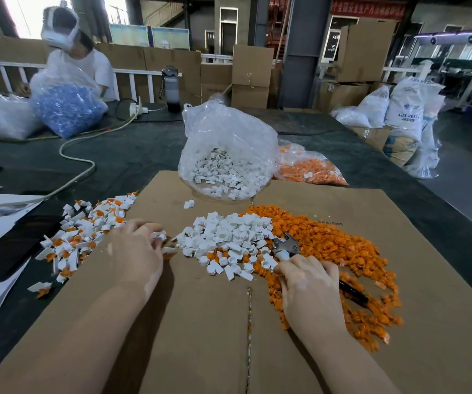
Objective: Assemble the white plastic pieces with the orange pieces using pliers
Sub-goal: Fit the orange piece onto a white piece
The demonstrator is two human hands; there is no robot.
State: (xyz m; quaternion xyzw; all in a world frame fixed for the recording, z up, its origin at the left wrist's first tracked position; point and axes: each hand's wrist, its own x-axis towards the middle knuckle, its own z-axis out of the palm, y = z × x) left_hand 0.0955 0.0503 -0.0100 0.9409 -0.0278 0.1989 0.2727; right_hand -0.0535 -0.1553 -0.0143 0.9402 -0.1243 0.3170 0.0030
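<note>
A heap of loose white plastic pieces (pixel 229 237) lies mid-cardboard, touching a wide spread of orange pieces (pixel 340 251) to its right. My right hand (pixel 308 291) grips the pliers (pixel 288 247); their metal jaws point up-left into the white heap with a white piece at the jaws, and the dark handle sticks out behind the hand. My left hand (pixel 135 251) pinches a white piece with an orange bit (pixel 159 237) at its fingertips, left of the heap. Assembled white-and-orange pieces (pixel 84 237) lie piled at the cardboard's left edge.
A clear bag of white pieces (pixel 226 155) stands at the cardboard sheet's (pixel 200 322) far edge, an orange-filled bag (pixel 308 166) beside it. Papers and a dark object lie far left. A cable (pixel 78 160) crosses the table. Another person (pixel 81 58) handles a bag of blue parts at back left.
</note>
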